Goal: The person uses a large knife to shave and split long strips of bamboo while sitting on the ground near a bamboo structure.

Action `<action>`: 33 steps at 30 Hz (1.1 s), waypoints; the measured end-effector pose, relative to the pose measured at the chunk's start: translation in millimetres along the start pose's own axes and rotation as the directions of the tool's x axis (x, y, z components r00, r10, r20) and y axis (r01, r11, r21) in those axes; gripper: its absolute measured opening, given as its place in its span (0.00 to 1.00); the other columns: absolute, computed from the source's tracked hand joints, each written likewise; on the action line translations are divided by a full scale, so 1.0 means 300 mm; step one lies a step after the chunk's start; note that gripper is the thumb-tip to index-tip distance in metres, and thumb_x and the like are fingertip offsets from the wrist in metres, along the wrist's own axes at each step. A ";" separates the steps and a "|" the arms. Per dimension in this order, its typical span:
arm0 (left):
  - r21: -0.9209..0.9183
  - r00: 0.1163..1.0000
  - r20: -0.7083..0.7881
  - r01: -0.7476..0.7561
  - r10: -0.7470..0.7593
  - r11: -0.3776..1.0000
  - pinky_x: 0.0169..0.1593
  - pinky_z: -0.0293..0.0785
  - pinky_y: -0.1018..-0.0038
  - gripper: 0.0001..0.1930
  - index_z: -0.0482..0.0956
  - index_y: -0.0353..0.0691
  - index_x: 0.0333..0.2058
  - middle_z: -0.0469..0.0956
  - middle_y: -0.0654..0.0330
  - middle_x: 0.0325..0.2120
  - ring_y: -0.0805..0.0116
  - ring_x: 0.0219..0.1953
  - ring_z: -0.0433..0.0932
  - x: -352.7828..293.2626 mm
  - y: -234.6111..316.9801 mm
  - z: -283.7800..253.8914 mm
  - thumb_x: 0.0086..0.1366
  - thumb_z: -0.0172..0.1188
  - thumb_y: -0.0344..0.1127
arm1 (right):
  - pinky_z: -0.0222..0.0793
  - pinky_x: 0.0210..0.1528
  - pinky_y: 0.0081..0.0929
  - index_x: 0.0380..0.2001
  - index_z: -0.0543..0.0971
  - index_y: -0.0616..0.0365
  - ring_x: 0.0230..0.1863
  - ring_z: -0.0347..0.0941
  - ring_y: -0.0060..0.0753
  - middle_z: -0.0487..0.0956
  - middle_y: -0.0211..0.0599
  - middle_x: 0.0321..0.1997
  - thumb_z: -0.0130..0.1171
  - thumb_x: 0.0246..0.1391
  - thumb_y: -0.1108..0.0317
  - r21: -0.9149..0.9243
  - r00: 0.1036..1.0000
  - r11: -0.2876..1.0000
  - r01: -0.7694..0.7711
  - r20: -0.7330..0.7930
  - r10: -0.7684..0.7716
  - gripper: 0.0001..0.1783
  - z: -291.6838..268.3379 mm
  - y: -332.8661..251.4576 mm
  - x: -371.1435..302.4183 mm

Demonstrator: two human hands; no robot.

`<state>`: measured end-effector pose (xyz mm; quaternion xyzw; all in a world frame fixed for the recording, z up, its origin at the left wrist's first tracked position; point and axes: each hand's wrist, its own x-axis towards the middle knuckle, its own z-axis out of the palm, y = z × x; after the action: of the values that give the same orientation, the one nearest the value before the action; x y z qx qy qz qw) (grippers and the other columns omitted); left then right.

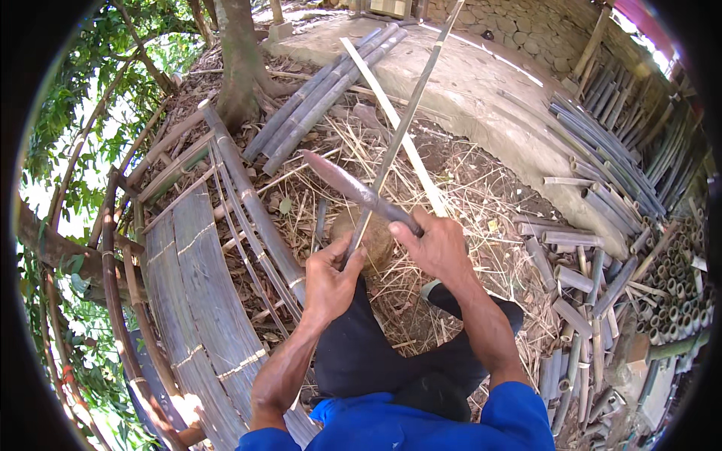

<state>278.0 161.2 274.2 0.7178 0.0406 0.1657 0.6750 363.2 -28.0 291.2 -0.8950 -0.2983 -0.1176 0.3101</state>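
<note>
My left hand (331, 279) is closed around the near end of a long, thin bamboo strip (404, 124), which slants up and away to the far right. In my right hand (436, 244) is the dark handle of a large knife (336, 177). Its broad, stained blade points left and crosses the strip just beyond my left fingers. A second, pale bamboo strip (391, 113) passes behind the first one. The near end of this pale strip disappears at my right hand, and I cannot tell whether anything holds it. Below the knife, between my legs, shows a rounded brown block (387, 252).
A bamboo bench (195, 255) with a slatted surface and railings stands at my left. Several bamboo poles (323, 94) lie beyond, near a tree trunk (239, 60). Cut bamboo pieces (594, 263) are piled along the right, below a raised concrete ledge (466, 98). Shavings and dry leaves cover the ground.
</note>
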 end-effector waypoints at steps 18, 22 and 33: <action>0.003 0.899 0.118 0.425 -0.423 0.905 0.26 0.59 0.84 0.12 0.83 0.30 0.49 0.74 0.73 0.25 0.87 0.24 0.66 -0.415 -0.010 -0.150 0.69 0.64 0.27 | 0.74 0.35 0.48 0.46 0.86 0.63 0.29 0.80 0.44 0.82 0.46 0.21 0.40 0.64 0.24 -0.205 0.854 0.832 -0.515 -0.206 0.478 0.48 -0.278 0.536 0.273; -0.001 0.765 0.188 0.628 -0.616 0.778 0.19 0.56 0.82 0.12 0.85 0.32 0.48 0.74 0.68 0.19 0.83 0.16 0.66 -0.424 0.084 -0.204 0.71 0.64 0.34 | 0.72 0.34 0.47 0.46 0.85 0.67 0.27 0.78 0.42 0.81 0.48 0.20 0.42 0.64 0.24 -0.150 0.823 0.818 -0.556 -0.242 0.515 0.49 -0.344 0.525 0.262; -0.069 0.833 0.266 0.519 -0.486 0.852 0.17 0.56 0.81 0.17 0.78 0.34 0.58 0.71 0.70 0.19 0.84 0.16 0.64 -0.178 0.034 -0.077 0.75 0.57 0.33 | 0.75 0.24 0.45 0.24 0.81 0.55 0.19 0.80 0.49 0.78 0.48 0.16 0.64 0.52 0.30 0.020 0.982 0.996 0.082 0.168 -0.084 0.34 0.067 -0.020 -0.199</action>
<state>219.2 167.2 275.3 0.6480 0.1347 -0.1030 0.7425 312.7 -39.0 254.8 -0.8865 -0.3613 -0.0524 0.2844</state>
